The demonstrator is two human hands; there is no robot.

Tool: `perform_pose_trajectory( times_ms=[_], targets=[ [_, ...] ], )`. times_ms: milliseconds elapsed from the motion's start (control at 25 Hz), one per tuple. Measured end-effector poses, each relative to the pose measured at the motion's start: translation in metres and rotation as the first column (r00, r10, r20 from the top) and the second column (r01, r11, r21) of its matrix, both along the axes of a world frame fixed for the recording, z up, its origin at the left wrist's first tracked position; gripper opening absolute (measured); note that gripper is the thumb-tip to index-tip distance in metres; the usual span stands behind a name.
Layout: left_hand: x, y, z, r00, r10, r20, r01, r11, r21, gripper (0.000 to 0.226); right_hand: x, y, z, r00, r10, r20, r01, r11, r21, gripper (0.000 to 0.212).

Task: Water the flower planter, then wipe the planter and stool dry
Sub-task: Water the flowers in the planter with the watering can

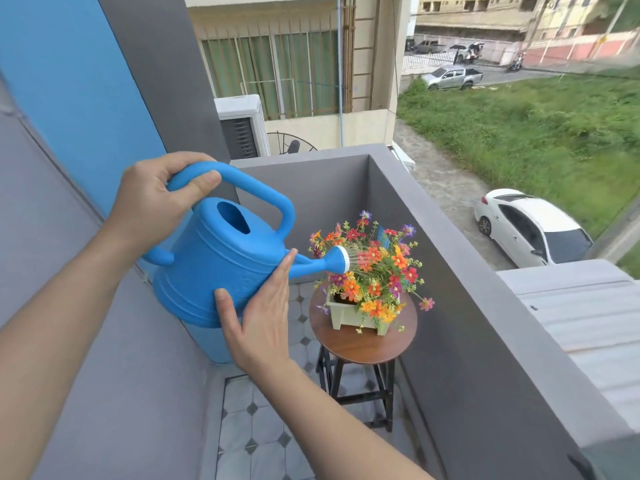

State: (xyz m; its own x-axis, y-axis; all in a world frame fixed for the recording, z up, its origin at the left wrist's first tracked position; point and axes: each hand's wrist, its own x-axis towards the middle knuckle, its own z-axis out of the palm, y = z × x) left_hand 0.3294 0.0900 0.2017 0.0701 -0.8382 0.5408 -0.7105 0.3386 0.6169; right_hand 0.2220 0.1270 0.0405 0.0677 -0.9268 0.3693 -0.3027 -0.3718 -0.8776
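Note:
A blue plastic watering can (214,258) is tilted toward the right, and thin streams of water leave its white-rimmed rose (341,259). My left hand (157,199) grips the can's top handle. My right hand (259,317) lies flat against the can's lower front side, fingers pointing up toward the spout. The water falls onto orange, red and purple flowers (377,271) in a pale green planter (341,315). The planter stands on a round wooden stool top (360,346) with black legs.
I stand on a narrow balcony with a grey parapet wall (460,271) on the right and a grey and blue wall (69,133) on the left. The floor has pale tiles (256,427). Below lie a lane, a white car (533,226) and grass.

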Motion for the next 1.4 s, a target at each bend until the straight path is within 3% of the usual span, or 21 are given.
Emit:
perform_pose_trajectory(
  times_ms=[240,440,760,1000,1400],
  targets=[
    [-0.012,0.000,0.006,0.997,-0.079,0.017,0.079,0.997,0.027,0.007,-0.003,0.012,0.004,0.998,-0.051,0.041,0.050,0.999,0.021,0.090],
    [-0.019,-0.007,0.003,1.000,-0.027,0.009,0.027,0.999,-0.027,0.012,-0.016,-0.001,0.006,0.995,-0.101,-0.013,0.101,0.995,-0.013,0.099],
    [-0.012,-0.010,0.012,1.000,0.003,-0.006,-0.003,1.000,0.018,0.005,-0.011,-0.001,0.020,0.999,-0.021,-0.041,0.023,0.998,0.060,0.098],
    [-0.015,-0.008,0.010,0.999,-0.030,0.017,0.029,0.998,0.058,0.013,-0.009,0.007,0.015,0.999,-0.003,-0.038,0.007,0.994,0.105,0.101],
    [-0.017,-0.020,0.020,0.994,0.109,-0.021,-0.109,0.994,0.009,0.007,-0.022,-0.018,0.030,0.994,0.015,-0.108,-0.007,0.997,0.077,0.102]
  ],
)
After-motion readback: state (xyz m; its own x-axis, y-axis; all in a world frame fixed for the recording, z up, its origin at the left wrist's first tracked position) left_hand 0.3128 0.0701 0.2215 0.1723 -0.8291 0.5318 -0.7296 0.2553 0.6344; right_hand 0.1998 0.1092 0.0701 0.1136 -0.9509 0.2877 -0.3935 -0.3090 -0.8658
